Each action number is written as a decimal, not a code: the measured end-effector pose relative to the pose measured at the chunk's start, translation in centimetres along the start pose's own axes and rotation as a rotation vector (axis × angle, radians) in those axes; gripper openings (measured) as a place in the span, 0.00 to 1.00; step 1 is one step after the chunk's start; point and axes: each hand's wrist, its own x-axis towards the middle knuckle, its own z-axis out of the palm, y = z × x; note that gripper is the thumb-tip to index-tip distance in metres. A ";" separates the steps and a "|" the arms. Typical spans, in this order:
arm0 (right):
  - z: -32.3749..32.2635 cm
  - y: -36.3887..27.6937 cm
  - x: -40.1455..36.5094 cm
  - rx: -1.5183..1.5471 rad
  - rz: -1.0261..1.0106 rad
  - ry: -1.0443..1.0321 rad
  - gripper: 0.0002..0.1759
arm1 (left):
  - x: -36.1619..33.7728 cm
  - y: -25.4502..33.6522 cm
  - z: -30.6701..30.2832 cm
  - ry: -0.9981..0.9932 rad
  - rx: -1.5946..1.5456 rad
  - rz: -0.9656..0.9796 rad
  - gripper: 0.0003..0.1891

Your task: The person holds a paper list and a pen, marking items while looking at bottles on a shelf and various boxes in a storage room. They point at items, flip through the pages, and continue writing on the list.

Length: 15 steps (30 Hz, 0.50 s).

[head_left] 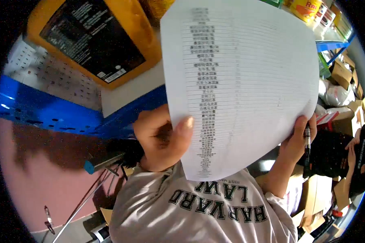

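A large white sheet of paper, printed with a column of small text and many ruled lines, hangs before my chest and curves a little. My left hand pinches its left edge, thumb on the printed side and fingers curled behind. At the sheet's lower right edge, my right hand grips the paper with the thumb in front. A dark pen is also held in my right hand, pointing downward. The print is too small to read.
An orange container with a black label stands on a blue-edged shelf at the upper left. Cans and a yellow container sit on another shelf at the upper right. Cardboard boxes and bags fill the right side. Metal rods lean at the lower left.
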 end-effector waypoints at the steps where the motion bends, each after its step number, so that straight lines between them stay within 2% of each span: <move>1: -0.6 -0.6 0.0 0.046 0.063 -0.137 0.14 | 0.1 0.2 -0.1 -0.013 0.040 0.020 0.09; 7: -0.6 -0.2 -0.4 0.050 0.018 -0.171 0.14 | 0.3 0.1 -0.7 -0.062 0.003 -0.016 0.08; 9: -0.7 0.0 -0.5 0.240 0.081 -0.137 0.14 | 0.5 -0.1 -0.8 -0.077 -0.009 -0.050 0.07; 10: -0.9 0.0 -0.5 0.334 0.109 -0.118 0.14 | 0.4 -0.3 -0.7 -0.069 -0.003 -0.057 0.08; 11: -1.1 0.5 -0.5 0.391 0.209 0.047 0.13 | 0.4 -0.6 -0.6 -0.062 0.003 -0.064 0.08; 14: -0.8 0.8 -0.6 0.100 0.140 0.181 0.13 | 0.4 -0.9 -0.4 -0.062 0.039 -0.099 0.08; 15: -1.0 -0.3 -0.3 0.091 0.164 0.045 0.10 | 0.4 -1.0 -0.4 -0.062 0.051 -0.106 0.08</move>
